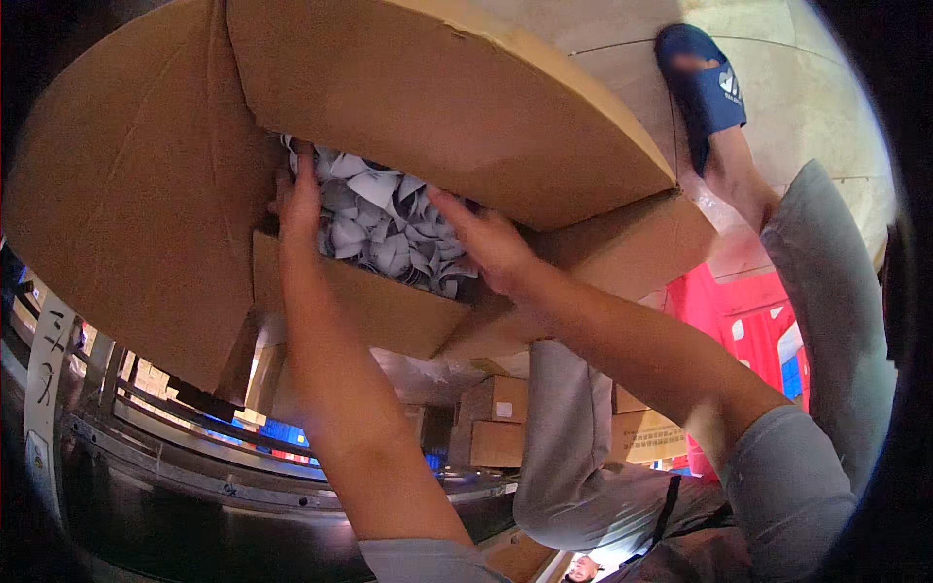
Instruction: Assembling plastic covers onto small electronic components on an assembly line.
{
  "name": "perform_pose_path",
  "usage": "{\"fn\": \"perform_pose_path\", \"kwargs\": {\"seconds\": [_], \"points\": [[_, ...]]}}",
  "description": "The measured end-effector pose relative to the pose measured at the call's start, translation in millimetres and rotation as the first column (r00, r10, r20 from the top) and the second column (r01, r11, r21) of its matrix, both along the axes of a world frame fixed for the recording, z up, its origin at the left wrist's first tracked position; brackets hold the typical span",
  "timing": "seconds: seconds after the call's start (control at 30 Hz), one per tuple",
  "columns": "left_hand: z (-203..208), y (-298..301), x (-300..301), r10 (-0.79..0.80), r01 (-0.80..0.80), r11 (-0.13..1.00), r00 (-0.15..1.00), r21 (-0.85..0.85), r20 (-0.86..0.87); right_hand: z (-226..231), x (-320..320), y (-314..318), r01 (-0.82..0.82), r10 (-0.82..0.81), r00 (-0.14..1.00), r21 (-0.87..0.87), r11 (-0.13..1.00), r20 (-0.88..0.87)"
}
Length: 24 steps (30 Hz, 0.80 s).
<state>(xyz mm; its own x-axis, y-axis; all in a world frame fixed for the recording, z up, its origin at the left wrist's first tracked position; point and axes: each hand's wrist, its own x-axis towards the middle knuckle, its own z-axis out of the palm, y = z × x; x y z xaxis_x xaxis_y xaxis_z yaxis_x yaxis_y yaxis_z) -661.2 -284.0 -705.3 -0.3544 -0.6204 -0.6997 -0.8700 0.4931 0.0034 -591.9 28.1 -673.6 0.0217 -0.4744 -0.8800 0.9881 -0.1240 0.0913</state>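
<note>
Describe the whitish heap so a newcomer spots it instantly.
Find the large, open cardboard box filling much of the upper left. Inside it, between the left hand and right hand, lies the heap of curved pieces, whitish against brown cardboard.

Pale tiled floor [816,87], far right — metal framework [228,489], near left.
Brown cartons [498,442] stand right of it — brightly lit red plastic [753,340] farther right.

Most fingers of the right hand [494,251] are hidden; whether either it or the left hand [301,199] grips anything cannot be told. White pieces [374,214] hide the bottom of the box [437,97], whose upper flap is cut off. Toes [688,64] in the slipper [714,112] are blurred. The left sleeve [418,561] runs off below.
</note>
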Motion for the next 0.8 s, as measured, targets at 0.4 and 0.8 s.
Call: {"fn": "perform_pose_path", "kwargs": {"seconds": [0.4, 0.8], "points": [[27, 82, -21, 0.314, -0.318, 0.873, 0.947, 0.37, 0.073, -32, -7, 4, 0.031, -0.039, 0.99, 0.062, 0.998, 0.132], [18, 101, 7, 0.397, -0.468, 0.769, 0.884, 0.436, 0.248, -24, -7, 16, 0.192, -0.178, 0.973, -0.093, 0.977, 0.145]]}}
